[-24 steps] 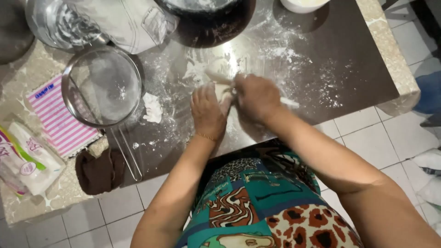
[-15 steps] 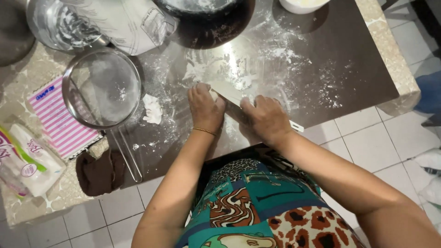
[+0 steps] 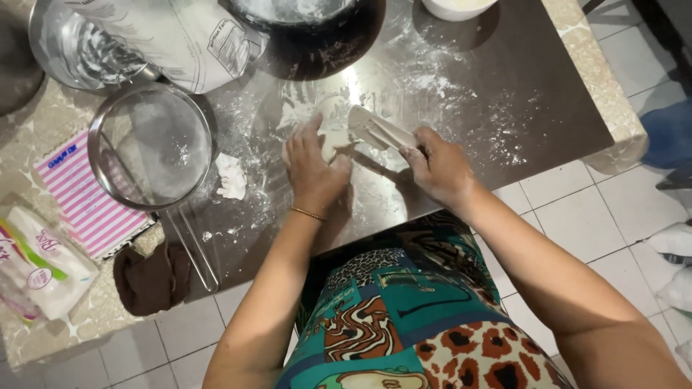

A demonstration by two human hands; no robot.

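My left hand lies flat on a pale lump of dough on the dark floured worktop. My right hand grips the handle end of a white plastic scraper, whose blade is lifted at an angle just right of the dough. A small scrap of dough lies apart to the left.
A round metal sieve with a wire handle sits left of the dough. Behind stand a dark bowl, a flour bag, a metal bowl with a whisk. A striped packet, brown cloth, white packet lie left.
Both hands moved away from the near edge toward the dough. My right hand lifted the scraper off the worktop and my left hand spread flat over the dough.
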